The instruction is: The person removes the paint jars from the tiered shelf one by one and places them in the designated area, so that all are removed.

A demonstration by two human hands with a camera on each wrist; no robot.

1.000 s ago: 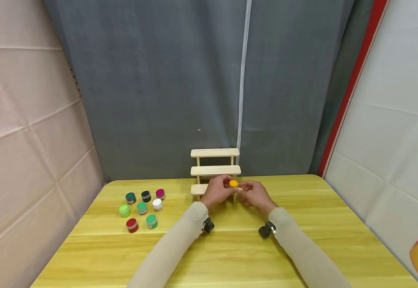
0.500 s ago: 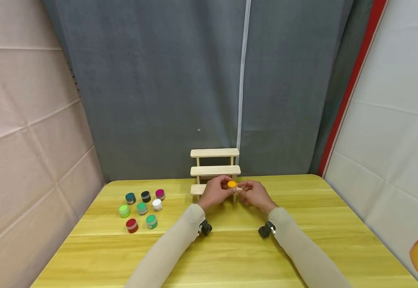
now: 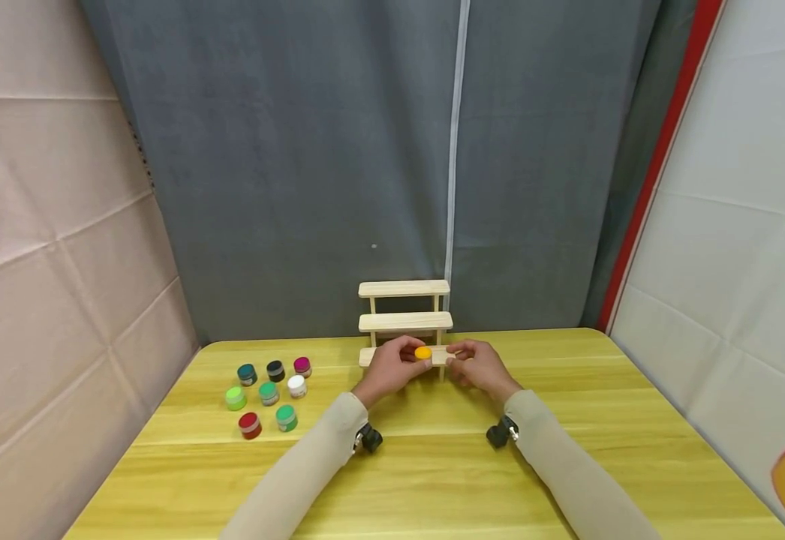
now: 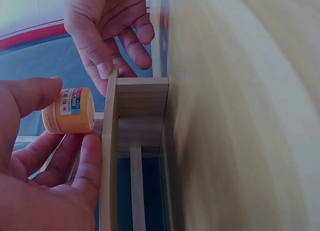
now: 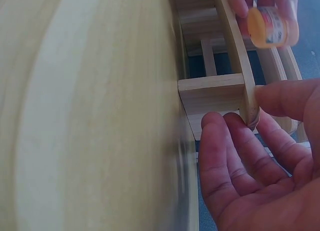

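Between thumb and fingers, my left hand (image 3: pixel 392 370) pinches a small paint jar (image 4: pixel 70 111) with orange paint and a printed label. The jar is tipped on its side in the left wrist view's frame, its base facing the lowest board (image 4: pixel 109 176) of a wooden three-step display stand (image 3: pixel 406 322) with a narrow gap between. My right hand (image 3: pixel 483 369) grips that board's right end, thumb (image 5: pixel 280 98) on its top face and fingers curled below. In the right wrist view the jar (image 5: pixel 272 27) shows beyond the board's end.
On the left of the wooden table (image 3: pixel 426 480) stand several paint jars, among them a red jar (image 3: pixel 250 425), a white jar (image 3: pixel 296 386) and a lime-green jar (image 3: pixel 235 397). A grey curtain (image 3: pixel 284 187) hangs right behind the stand.
My left hand has carried the orange jar left and slightly toward me along the lowest board, exposing more of the board's right end. My right hand has stayed at that end.
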